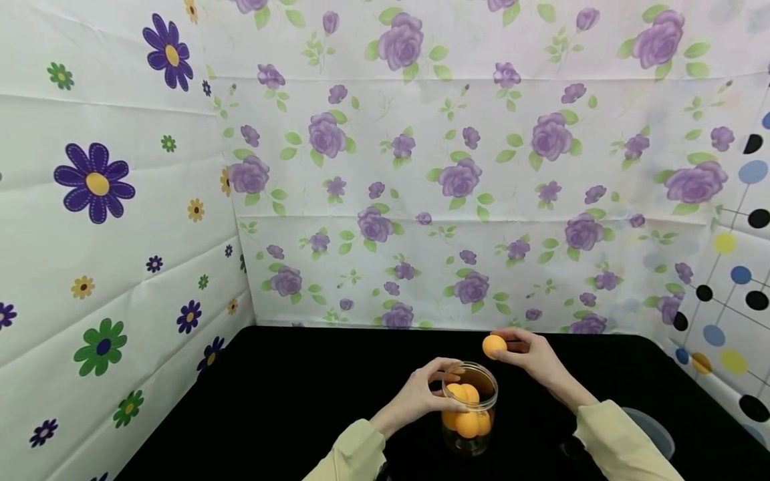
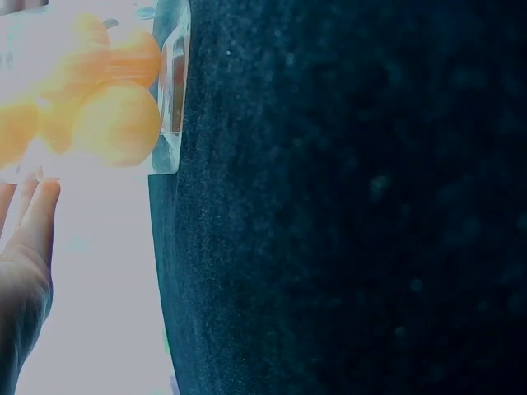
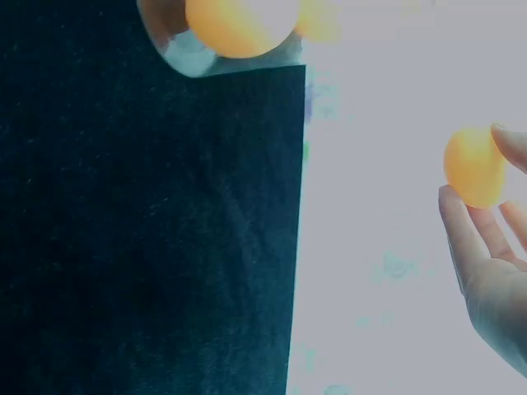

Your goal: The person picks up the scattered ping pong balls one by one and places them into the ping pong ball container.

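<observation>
A clear jar (image 1: 469, 447) stands upright on the black table, its mouth uncovered, with several orange ping-pong balls (image 1: 467, 424) inside. My left hand (image 1: 424, 391) grips the jar near its rim, thumb on the near side and fingers on the far side. To the right of the jar and a little above its rim, my right hand (image 1: 532, 357) pinches one orange ping-pong ball (image 1: 494, 346) between thumb and fingers. The right wrist view shows that ball (image 3: 475, 167) apart from the jar (image 3: 193, 58). In the left wrist view, glare washes out part of the jar.
A greyish round container (image 1: 652, 431) sits at the right, partly hidden behind the right sleeve (image 1: 619, 437). The black tabletop (image 1: 301, 394) reaches back to a flowered cloth wall (image 1: 421, 267), with patterned cloth on both sides too. A small dark object near the right sleeve is unclear.
</observation>
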The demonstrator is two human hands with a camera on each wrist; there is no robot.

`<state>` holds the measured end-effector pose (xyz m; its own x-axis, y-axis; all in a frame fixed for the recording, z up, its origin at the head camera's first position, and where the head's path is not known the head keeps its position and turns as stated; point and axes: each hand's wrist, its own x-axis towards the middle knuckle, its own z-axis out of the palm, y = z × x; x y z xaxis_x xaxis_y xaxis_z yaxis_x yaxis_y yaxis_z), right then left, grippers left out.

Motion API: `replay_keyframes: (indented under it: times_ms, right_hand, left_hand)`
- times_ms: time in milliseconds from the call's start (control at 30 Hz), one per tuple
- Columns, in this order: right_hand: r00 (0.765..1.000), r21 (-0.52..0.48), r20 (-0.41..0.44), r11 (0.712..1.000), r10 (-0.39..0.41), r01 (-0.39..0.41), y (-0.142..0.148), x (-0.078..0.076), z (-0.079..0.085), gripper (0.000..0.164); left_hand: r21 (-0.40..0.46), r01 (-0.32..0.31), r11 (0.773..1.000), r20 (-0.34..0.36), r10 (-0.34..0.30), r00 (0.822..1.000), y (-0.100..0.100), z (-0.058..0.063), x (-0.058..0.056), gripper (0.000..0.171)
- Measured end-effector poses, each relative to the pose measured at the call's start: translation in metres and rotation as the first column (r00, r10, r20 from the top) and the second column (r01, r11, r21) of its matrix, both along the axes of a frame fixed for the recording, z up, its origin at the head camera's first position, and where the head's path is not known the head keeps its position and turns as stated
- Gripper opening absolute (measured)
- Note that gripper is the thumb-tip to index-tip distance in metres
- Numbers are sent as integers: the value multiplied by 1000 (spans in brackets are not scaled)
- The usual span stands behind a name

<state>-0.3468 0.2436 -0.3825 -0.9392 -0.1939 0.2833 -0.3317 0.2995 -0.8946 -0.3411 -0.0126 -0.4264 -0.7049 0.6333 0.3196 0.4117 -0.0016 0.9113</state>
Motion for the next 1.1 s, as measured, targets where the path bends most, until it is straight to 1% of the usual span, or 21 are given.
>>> replay_keyframes:
  times_ms: [167, 467, 667, 833, 967, 1100]
  right_hand:
    - [1000, -25, 15, 1000, 9, -9, -3, 5, 7, 53]
    - [999, -48, 25, 998, 44, -43, -7, 16, 18, 54]
    - [997, -54, 16, 996, 78, -77, -10, 22, 24, 51]
    - [993, -63, 14, 991, 119, -118, -12, 28, 29, 48]
    - [987, -55, 16, 986, 160, -159, -13, 31, 32, 47]
    - [983, -17, 21, 984, 180, -180, -14, 33, 35, 45]
  left_hand:
    - [0, -1, 1000, -10, 1, 1000, 1, 0, 0, 53]
    - [5, -3, 1000, -11, 3, 1000, 1, 1, 1, 54]
    - [1, -6, 1000, -20, 7, 1000, 1, 1, 1, 54]
    - [1, 2, 1000, -6, -2, 1000, 0, 1, 1, 53]
    - [3, 5, 1000, 5, -5, 1000, 0, 0, 0, 53]
    - [4, 8, 1000, 7, -8, 1000, 0, 0, -2, 53]
